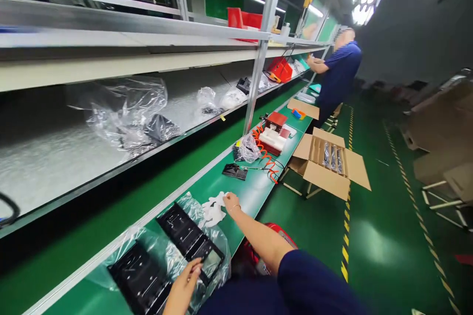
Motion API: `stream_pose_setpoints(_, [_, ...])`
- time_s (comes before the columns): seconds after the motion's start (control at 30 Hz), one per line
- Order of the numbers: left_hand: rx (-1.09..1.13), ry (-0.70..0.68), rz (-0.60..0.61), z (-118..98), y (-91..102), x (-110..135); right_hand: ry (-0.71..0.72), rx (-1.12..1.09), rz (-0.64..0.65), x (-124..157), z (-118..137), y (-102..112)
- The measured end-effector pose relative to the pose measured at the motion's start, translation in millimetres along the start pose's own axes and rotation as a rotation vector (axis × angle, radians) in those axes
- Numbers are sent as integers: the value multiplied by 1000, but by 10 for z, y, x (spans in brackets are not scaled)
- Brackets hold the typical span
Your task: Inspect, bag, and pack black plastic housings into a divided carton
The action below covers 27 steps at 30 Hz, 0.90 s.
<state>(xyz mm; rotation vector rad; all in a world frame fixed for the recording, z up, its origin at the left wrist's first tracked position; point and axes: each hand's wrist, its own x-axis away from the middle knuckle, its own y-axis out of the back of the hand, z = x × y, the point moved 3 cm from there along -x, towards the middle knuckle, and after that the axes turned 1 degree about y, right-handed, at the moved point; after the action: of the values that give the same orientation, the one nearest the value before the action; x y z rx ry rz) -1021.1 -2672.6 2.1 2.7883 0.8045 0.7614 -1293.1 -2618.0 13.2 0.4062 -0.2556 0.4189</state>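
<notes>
My right hand (232,203) reaches across the green bench with its fingers closed on the edge of crumpled white gloves (214,210). My left hand (186,283) is at the near end of a black panel (186,231) that has a rectangular opening. Its thumb and fingers are pressed together over the panel's edge; what lies between them is too small to make out. A second black panel (138,275) lies to the left, partly cut off by the bottom of the view. Clear plastic bags (175,258) spread under and around both panels.
Farther along the bench are a small black plate (234,171), a coiled orange air hose (269,162) and a red device (275,133). An open carton (328,177) stands to the right. A shelf (48,157) holding plastic bags runs above. A co-worker (338,74) stands beyond.
</notes>
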Motion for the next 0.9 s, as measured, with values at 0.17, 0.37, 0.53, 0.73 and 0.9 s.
stream_pose_setpoints(0.17, [13, -212, -104, -813, -269, -560, -76, -266, 173, 529, 7, -150])
stream_pose_setpoints(0.37, [-78, -332, -197, -1477, -696, -766, -52, -644, 364, 813, 172, 112])
stream_pose_setpoints(0.53, [-61, -258, -196, -1804, -1100, -819, -97, -749, 550, 516, 254, 696])
stream_pose_setpoints(0.73, [-213, -385, -108, -2321, -1705, -860, -197, -827, 579, 119, 224, 1380])
stream_pose_setpoints(0.9, [-283, -443, -160, -2503, -2015, -855, -228, -867, 584, -68, 360, 1707])
